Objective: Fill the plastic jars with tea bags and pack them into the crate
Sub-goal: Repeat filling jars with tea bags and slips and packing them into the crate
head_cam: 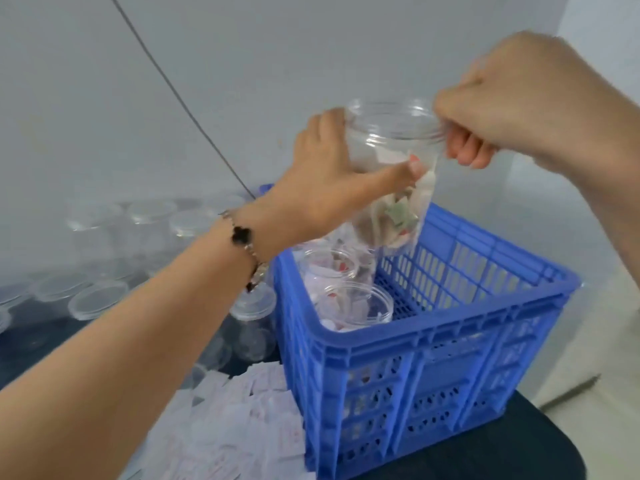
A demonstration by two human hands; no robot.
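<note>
Centre frame, above the blue crate: one clear plastic jar, part-filled with tea bags, lidless. Left hand wraps its body, thumb across the front. Right hand, fingers curled, pinches at the jar's rim. Inside the crate, left side: filled jars. Left of frame: empty jars. Lower centre: loose sachets.

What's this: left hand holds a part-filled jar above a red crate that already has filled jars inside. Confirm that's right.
Not quite: the crate is blue, not red, as the head view shows. The rest stands: the left hand holds the part-filled jar above it, and filled jars already sit inside.
</note>
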